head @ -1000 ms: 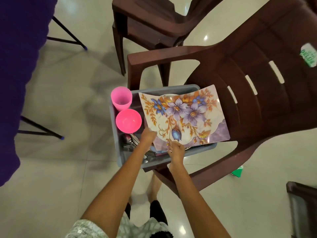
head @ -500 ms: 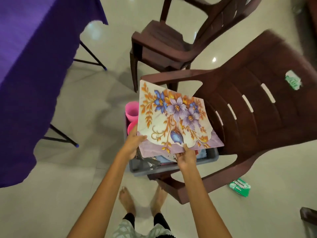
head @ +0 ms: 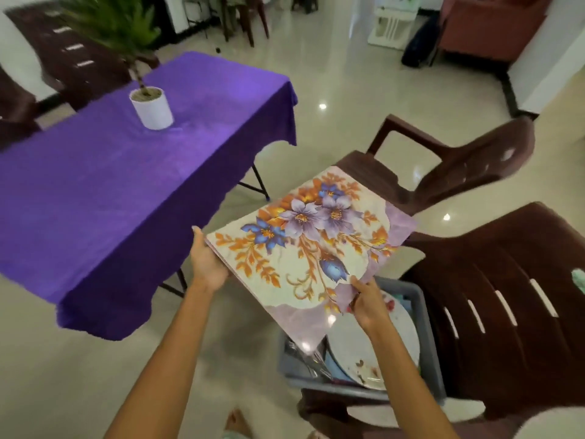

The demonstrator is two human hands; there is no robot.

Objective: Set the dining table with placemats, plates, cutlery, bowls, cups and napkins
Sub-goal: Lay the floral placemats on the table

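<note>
A floral placemat (head: 311, 242), white with purple, blue and orange flowers, is held flat in the air between the table and the chairs. My left hand (head: 207, 259) grips its left edge. My right hand (head: 367, 301) pinches its near right corner. Below it a grey bin (head: 430, 346) sits on a brown chair seat and holds a white plate (head: 372, 350) and some cutlery (head: 305, 354). The dining table (head: 104, 198), covered in a purple cloth, stands to the left.
A white pot with a green plant (head: 152, 106) stands on the table. Two brown plastic chairs (head: 512, 296) (head: 449, 172) are at the right. The floor is glossy tile. A dark cabinet, a sofa and a white stand are at the back.
The placemat has been lifted out of the bin and raised to the left, toward the table. My view has swung up, so the tabletop and the room show.
</note>
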